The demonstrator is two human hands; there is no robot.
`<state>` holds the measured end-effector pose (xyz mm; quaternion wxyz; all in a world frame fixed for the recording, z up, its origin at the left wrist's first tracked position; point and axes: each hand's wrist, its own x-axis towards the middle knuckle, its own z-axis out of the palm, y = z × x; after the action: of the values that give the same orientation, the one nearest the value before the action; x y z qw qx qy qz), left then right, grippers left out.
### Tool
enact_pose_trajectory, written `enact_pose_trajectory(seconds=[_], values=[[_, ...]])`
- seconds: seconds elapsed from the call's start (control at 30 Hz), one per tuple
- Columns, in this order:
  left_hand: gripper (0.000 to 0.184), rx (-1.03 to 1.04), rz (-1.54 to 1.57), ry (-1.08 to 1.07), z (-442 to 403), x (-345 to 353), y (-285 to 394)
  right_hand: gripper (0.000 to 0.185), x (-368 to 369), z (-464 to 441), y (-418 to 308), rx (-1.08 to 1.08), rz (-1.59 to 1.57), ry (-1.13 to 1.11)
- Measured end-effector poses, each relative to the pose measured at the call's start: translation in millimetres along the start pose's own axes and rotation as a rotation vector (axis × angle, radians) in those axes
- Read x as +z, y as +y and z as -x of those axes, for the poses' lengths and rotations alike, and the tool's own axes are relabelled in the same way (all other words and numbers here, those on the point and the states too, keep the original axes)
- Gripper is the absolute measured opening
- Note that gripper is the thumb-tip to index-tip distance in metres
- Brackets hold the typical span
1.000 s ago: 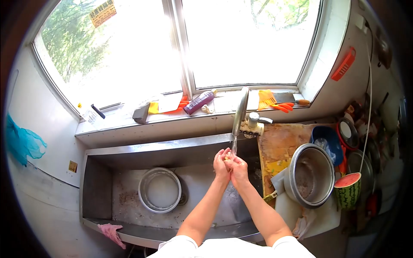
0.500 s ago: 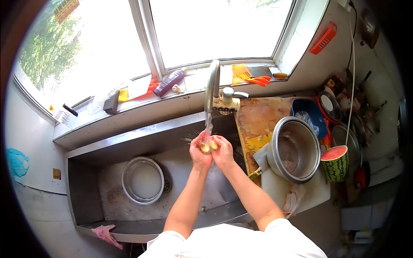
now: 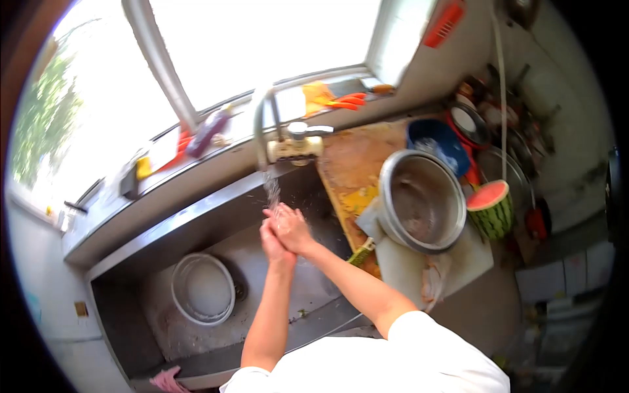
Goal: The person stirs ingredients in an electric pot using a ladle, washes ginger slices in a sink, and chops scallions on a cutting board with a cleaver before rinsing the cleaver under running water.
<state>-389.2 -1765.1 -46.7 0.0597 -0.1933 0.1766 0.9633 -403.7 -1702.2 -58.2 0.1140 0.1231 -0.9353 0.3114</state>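
Stainless sink point(image 3: 151, 259) below the faucet point(image 3: 295, 150); our left hand point(image 3: 272, 246) and right hand point(image 3: 291, 228) press together in its water stream point(image 3: 272, 187). Can't tell whether they're gripping anything. Risk: parted while wet, they could drop anything hidden between them into the sink.

A clear stream of water point(image 3: 272, 190) falls just left of the middle of the frame, breaking into white streaks and scattered drops above the joined left hand point(image 3: 273, 245) and right hand point(image 3: 293, 230). It pours from a tap point(image 3: 295, 150) in the upper middle, whose tall, curved metal spout is blurred; its off-white body has a shiny knob, and its lever points right.
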Motion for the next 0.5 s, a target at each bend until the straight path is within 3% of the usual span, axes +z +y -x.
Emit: enact_pose_trajectory(seconds=[0.07,0.13,0.23,0.27,0.3,0.33,0.37,0.4,0.43,0.5], values=[[0.036,-0.034,-0.040,0.094,7,4,-4,0.042,-5,3,-4,0.130,0.132,-0.077],[0.038,0.000,-0.114,0.120,-8,-18,-15,0.045,-3,4,2,0.294,-0.057,-0.158],[0.034,-0.007,-0.200,0.111,-16,-32,-13,0.036,42,10,45,0.189,-0.669,-0.033],[0.032,-0.036,-0.104,0.074,-31,-42,-13,0.034,56,11,53,0.122,-0.871,0.019],[0.031,-0.203,0.048,-0.123,-42,-60,-9,0.027,-7,-2,16,0.575,-1.048,-0.177],[0.030,-0.366,0.195,-0.328,-49,-72,-1,0.024,-23,-9,15,0.680,-1.288,-0.256],[0.030,-0.316,0.186,-0.236,-38,-53,4,0.023,-23,-11,14,0.480,-1.328,-0.098],[0.031,-0.274,0.178,-0.147,-21,-22,6,0.024,-29,-17,16,0.478,-1.350,-0.097],[0.035,-0.337,0.261,-0.213,-15,-8,12,0.024,-39,-24,25,0.505,-1.270,-0.183],[0.035,-0.345,0.257,-0.098,-7,6,19,0.023,-58,-40,31,0.547,-0.846,-0.140]])
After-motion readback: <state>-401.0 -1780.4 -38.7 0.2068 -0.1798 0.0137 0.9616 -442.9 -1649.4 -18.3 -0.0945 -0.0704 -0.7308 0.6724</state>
